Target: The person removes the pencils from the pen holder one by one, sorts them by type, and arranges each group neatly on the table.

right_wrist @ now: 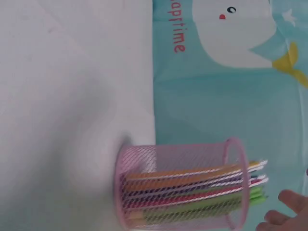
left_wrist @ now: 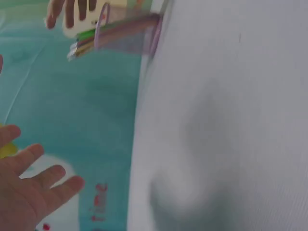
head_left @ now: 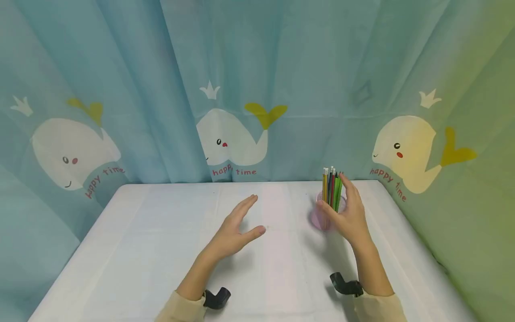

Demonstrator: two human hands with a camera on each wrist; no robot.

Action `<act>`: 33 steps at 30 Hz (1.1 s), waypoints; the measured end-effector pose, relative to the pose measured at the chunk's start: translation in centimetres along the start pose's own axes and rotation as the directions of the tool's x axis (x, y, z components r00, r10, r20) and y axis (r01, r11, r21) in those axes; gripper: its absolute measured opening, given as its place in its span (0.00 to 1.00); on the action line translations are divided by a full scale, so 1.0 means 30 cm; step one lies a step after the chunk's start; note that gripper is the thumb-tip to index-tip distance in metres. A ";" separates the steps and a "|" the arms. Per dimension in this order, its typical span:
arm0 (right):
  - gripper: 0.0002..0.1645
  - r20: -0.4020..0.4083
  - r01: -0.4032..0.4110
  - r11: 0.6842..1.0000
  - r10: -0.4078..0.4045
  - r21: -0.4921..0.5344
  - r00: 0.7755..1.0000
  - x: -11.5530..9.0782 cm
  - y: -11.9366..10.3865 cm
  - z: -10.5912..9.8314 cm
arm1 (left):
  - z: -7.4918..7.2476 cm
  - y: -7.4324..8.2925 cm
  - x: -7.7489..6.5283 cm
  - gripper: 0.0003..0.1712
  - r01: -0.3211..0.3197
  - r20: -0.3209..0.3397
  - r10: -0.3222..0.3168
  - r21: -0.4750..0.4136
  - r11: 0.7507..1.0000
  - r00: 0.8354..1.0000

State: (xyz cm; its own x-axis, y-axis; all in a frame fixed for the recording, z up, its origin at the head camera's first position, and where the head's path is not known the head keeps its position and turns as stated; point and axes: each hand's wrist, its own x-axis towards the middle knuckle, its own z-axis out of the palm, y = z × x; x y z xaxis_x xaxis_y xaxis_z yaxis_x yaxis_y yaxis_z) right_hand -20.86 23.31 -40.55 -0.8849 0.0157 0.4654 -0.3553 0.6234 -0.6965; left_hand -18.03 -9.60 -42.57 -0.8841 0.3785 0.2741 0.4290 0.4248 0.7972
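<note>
A pink mesh pencil cup (head_left: 320,220) stands upright toward the back right of the table. Several pencils (head_left: 331,192) in yellow, green, red and dark colours stick out of its top, as the right wrist view shows through the cup wall (right_wrist: 190,155). My right hand (head_left: 351,219) is beside the pencils, thumb and fingers spread apart, and grips nothing. A gap shows between its fingertips (right_wrist: 291,201) and the pencil tops in the right wrist view. Left of the cup, my left hand (head_left: 233,235) hovers over the table with its fingers extended and holds nothing.
A white cloth covers the table (head_left: 132,250). Behind it and along the right side hangs a blue-green curtain (head_left: 306,89) printed with whales. Black wrist mounts (head_left: 346,285) are strapped to both forearms.
</note>
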 end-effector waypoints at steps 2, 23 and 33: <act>0.59 0.014 -0.065 0.997 0.065 0.028 0.998 0.002 0.019 -0.009 | 0.027 0.004 0.014 0.45 -0.005 0.020 0.006 -0.048 0.999 1.000; 0.70 0.329 -0.374 0.872 0.268 0.316 0.905 -0.004 0.165 -0.050 | 0.210 0.027 0.147 0.42 0.048 0.178 -0.007 -0.228 0.972 0.984; 0.65 0.366 -0.427 0.836 0.299 0.346 0.881 -0.032 0.177 -0.021 | 0.317 0.007 0.209 0.42 0.112 0.227 -0.059 -0.226 0.968 0.972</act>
State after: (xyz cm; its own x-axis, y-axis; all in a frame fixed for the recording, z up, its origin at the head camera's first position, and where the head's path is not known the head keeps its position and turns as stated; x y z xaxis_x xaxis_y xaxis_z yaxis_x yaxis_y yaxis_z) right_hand -21.70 27.09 -44.36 -0.9963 -0.0862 0.0020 -0.0231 0.2441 -0.9695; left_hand -21.71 0.67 -45.80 -0.8427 0.5297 0.0967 0.2740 0.2674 0.9238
